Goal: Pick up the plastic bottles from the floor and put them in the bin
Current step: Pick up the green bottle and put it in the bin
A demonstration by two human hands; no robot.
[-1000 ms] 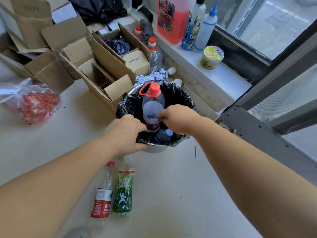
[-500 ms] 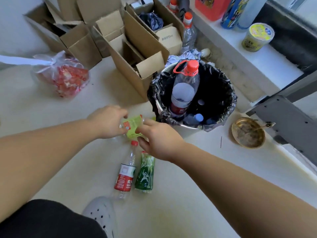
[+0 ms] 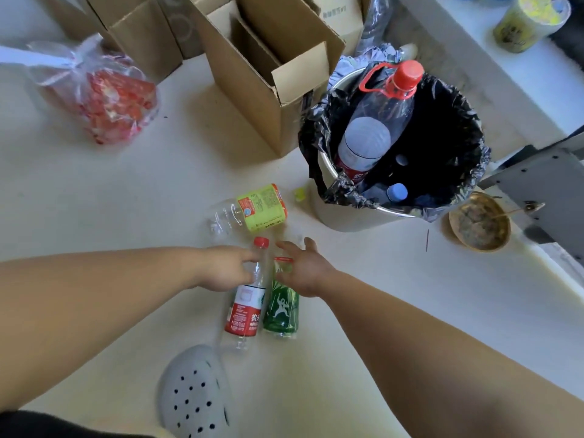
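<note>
lower centre of frame: left hand [image 3: 226, 268] fingers curled at the red-label bottle [image 3: 245, 306], grasp unclear; right hand [image 3: 305, 270] fingers spread wide over the green bottle [image 3: 281, 308]. bin [image 3: 357, 216] upper right.

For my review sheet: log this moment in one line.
left hand open at red-label bottle | right hand open over green bottle | bin holds bottles

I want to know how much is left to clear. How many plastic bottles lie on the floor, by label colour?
Yellow-green label: 1
Red and white label: 1
Dark green label: 1
Total: 3
</note>
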